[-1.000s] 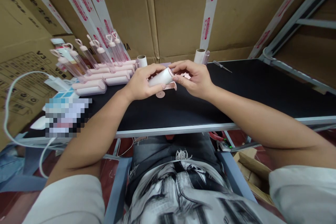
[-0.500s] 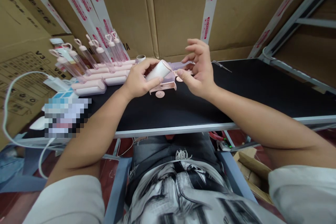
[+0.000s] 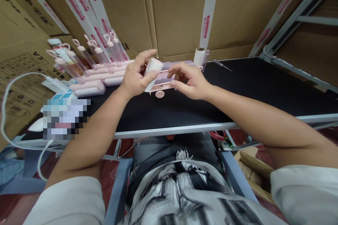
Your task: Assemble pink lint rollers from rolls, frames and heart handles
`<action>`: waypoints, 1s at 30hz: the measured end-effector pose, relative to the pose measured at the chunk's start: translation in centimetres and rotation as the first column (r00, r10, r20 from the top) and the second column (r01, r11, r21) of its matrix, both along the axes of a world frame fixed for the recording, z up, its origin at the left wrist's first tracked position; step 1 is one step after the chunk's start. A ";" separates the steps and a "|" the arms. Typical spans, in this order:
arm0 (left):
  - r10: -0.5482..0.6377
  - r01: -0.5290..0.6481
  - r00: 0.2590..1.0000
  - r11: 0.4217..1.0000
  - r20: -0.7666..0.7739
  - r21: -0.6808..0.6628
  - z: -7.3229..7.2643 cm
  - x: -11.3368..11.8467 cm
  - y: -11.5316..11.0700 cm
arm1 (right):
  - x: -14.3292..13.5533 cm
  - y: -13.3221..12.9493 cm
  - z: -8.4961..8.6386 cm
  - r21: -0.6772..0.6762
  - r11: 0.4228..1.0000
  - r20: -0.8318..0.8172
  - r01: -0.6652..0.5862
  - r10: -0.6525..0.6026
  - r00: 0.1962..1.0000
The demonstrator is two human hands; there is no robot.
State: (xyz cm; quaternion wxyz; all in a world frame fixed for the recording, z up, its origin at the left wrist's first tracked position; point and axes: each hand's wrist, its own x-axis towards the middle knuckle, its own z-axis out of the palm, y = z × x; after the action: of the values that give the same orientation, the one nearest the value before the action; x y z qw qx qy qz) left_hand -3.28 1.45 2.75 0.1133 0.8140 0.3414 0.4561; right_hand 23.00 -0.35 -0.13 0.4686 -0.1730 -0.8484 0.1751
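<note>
My left hand (image 3: 136, 75) is wrapped round a white roll (image 3: 151, 77) with a pale pink end cap, holding it tilted above the black tabletop (image 3: 148, 112). My right hand (image 3: 188, 79) is just to its right, with thumb and fingers curled at a pale pink plastic piece (image 3: 165, 86); the grip is partly hidden behind the fingers. A small pink disc (image 3: 160, 94) lies flat in front of that piece. Behind the hands is a translucent lilac piece (image 3: 166, 64), partly covered.
On the left, pink-and-white roller cases (image 3: 88, 88) lie beside clear tubes (image 3: 91, 56) with heart-shaped loops. Another white roll (image 3: 199, 56) stands at the back by a clear tube. A thin pointed tool (image 3: 222, 65) lies to the right. A blurred device (image 3: 66, 117) and white cable occupy the left edge.
My right hand has lowered and its fingers have curled in at the pink piece. The roll in my left hand has moved left and tipped more upright. The standing roll at right now shows.
</note>
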 end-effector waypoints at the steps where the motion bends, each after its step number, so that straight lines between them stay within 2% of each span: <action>1: 0.011 -0.011 1.000 1.000 0.004 0.011 0.1 0.0 0.0 | -0.1 0.0 -0.1 0.005 1.000 0.073 -0.022 0.022 0.997; 5: 0.051 -0.052 0.998 0.998 0.038 0.031 0.3 -0.1 0.0 | -0.7 -0.3 -0.5 -0.055 0.995 0.383 -0.089 0.103 0.918; 8: 0.083 -0.085 0.993 0.996 0.088 0.021 0.2 -0.2 0.4 | -1.2 -0.6 -0.7 -0.092 0.989 0.500 -0.112 0.143 0.854; 12: 0.117 -0.117 0.984 0.993 0.136 -0.008 0.0 -0.7 1.2 | -1.2 -0.5 -0.5 -0.087 0.991 0.512 -0.100 0.130 0.849; 15: 0.140 -0.143 0.978 0.990 0.151 0.006 0.0 -1.0 1.8 | -1.2 -0.4 -0.6 -0.047 0.998 0.505 -0.051 0.068 0.860; 19: 0.181 -0.186 0.965 0.982 0.192 0.008 0.1 -0.9 2.0 | -1.6 -0.5 -1.0 -0.016 1.000 0.574 0.022 -0.009 0.819; 23: 0.178 -0.174 0.955 0.984 0.237 -0.037 0.1 -0.7 2.1 | -2.2 -0.6 -1.2 -0.020 0.999 0.636 0.041 -0.019 0.771; 30: 0.204 -0.212 0.952 0.977 0.226 0.008 -0.2 -0.9 2.5 | -2.7 -0.6 -0.6 -0.069 0.992 0.635 0.103 -0.036 0.772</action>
State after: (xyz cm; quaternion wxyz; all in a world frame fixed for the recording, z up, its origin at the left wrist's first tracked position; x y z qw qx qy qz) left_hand -4.19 3.91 2.53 0.0894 0.7186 0.4028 0.5598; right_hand 20.35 -0.90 -0.69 0.1537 -0.2761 -0.9396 0.1315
